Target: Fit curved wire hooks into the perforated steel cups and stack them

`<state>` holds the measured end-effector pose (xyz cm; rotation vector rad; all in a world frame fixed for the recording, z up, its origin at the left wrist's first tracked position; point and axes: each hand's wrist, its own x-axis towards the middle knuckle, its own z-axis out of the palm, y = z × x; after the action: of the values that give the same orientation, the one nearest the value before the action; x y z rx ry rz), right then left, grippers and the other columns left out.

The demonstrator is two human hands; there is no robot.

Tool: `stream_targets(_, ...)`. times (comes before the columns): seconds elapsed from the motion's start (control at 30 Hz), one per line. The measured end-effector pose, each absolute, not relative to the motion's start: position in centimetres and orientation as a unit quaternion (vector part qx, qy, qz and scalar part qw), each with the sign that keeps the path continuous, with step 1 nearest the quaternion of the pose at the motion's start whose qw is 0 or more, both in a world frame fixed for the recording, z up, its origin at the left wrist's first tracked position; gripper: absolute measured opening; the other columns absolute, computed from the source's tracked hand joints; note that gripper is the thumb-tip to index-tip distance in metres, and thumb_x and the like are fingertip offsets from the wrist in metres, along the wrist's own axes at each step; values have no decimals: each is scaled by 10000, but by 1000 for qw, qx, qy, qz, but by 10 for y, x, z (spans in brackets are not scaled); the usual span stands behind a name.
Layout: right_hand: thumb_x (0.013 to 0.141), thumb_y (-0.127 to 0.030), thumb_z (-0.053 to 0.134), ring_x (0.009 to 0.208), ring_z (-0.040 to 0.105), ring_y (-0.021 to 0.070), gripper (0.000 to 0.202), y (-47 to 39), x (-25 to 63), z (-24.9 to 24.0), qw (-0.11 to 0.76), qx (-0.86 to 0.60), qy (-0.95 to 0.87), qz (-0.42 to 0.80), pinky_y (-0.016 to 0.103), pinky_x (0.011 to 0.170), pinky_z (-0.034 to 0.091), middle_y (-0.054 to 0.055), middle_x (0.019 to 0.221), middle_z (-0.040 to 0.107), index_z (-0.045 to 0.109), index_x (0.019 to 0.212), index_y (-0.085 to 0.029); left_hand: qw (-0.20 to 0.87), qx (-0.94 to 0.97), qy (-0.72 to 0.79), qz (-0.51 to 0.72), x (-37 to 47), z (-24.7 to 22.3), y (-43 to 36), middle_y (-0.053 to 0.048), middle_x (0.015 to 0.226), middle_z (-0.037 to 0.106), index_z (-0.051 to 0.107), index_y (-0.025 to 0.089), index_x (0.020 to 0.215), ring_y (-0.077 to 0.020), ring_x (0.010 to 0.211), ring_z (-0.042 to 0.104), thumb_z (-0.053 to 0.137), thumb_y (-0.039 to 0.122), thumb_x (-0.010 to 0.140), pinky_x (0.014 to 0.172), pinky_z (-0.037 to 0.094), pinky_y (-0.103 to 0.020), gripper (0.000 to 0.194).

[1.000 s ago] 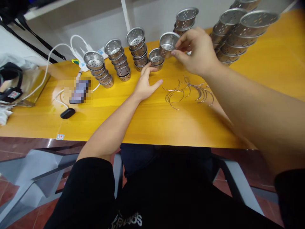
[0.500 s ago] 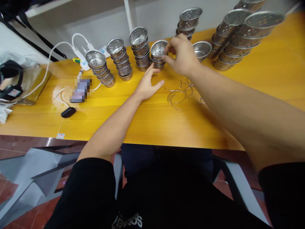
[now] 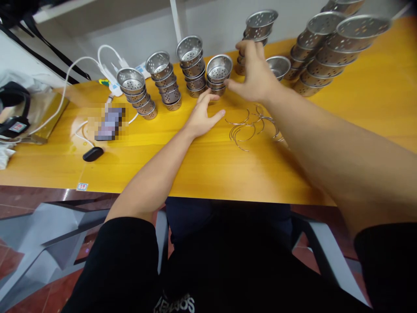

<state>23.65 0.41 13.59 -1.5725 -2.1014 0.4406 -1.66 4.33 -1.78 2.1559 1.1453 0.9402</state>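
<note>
A short stack of perforated metal cups (image 3: 219, 69) stands near the middle of the table's back. My left hand (image 3: 201, 116) rests on the table in front of it, fingers stretched and thumb apart, holding nothing. Just right of that stack my right hand (image 3: 256, 74) hovers with thumb and fingers spread and nothing between them. Behind the right hand rises a taller stack of cups (image 3: 260, 25), partly hidden. A lower metal cup (image 3: 279, 66) sits to its right, partly covered by the hand. Thin curved wire pieces (image 3: 244, 129) lie between my forearms.
More cup stacks stand left, including one stack (image 3: 190, 54), another (image 3: 159, 71) and a third (image 3: 130, 84). Tall stacks (image 3: 350, 48) lean at the right. A phone (image 3: 111, 124), a black mouse-like object (image 3: 93, 153), white cables (image 3: 70, 71) and headphones (image 3: 16, 108) are left.
My right hand has let go of the short stack's rim and moved slightly right, its fingers opening wide. The left hand stays in nearly the same place.
</note>
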Motion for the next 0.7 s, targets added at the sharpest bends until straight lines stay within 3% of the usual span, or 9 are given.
stream_targets(0.1, 1306, -426, 637, 1847, 504, 274, 564, -8, 256, 142, 243, -588, -766, 93, 524, 1595, 403, 180, 2017, 479, 529, 1856, -361, 266, 792, 411, 365, -16, -20, 44, -158, 2011, 600, 771, 315, 1576, -404, 1975, 513, 971, 576, 1054, 1667, 426, -697, 617)
stream_targets(0.17, 1241, -354, 740, 1868, 503, 381, 626, -14, 271, 142, 242, -621, -745, 38, 560, 1578, 414, 255, 1965, 528, 616, 1841, -228, 266, 790, 412, 369, -16, -20, 44, -156, 1991, 623, 784, 316, 1558, -396, 1944, 555, 962, 594, 1057, 1661, 441, -679, 600)
stream_targets(0.23, 1179, -350, 846, 1846, 521, 487, 769, -16, 287, 138, 229, -659, -717, 15, 588, 1561, 420, 316, 1944, 538, 611, 1872, -114, 264, 791, 412, 366, -16, -20, 44, -161, 1985, 631, 792, 313, 1552, -394, 1921, 586, 952, 607, 1060, 1650, 462, -662, 595)
stream_targets(0.3, 1176, -419, 891, 1834, 520, 530, 877, -14, 302, 129, 213, -679, -702, 34, 596, 1563, 408, 344, 1953, 519, 554, 1918, -95, 264, 794, 409, 363, -17, -19, 45, -161, 1975, 645, 800, 316, 1542, -394, 1904, 606, 959, 603, 1049, 1644, 475, -652, 592)
stream_targets(0.4, 1159, -440, 943, 1851, 517, 509, 980, -5, 320, 113, 206, -680, -700, 77, 575, 1568, 405, 369, 1960, 506, 472, 1945, -90, 266, 799, 404, 358, -18, -18, 46, -170, 1975, 648, 802, 317, 1537, -384, 1904, 610, 951, 569, 1042, 1643, 479, -644, 575)
stream_targets(0.57, 1246, -390, 825, 1883, 519, 416, 861, 0, 320, 103, 226, -667, -703, 102, 497, 1578, 385, 363, 1982, 493, 453, 1958, -79, 250, 812, 410, 333, -18, -16, 43, -208, 1998, 609, 768, 280, 1580, -384, 1929, 584, 883, 530, 1096, 1667, 434, -649, 557)
stream_targets(0.7, 1183, -367, 913, 1846, 575, 398, 973, -5, 310, 112, 228, -691, -677, 108, 384, 1579, 357, 366, 2007, 422, 475, 1977, -16, 252, 813, 410, 329, -18, -17, 44, -186, 2003, 605, 768, 302, 1594, -388, 1956, 550, 891, 554, 1100, 1673, 423, -655, 568)
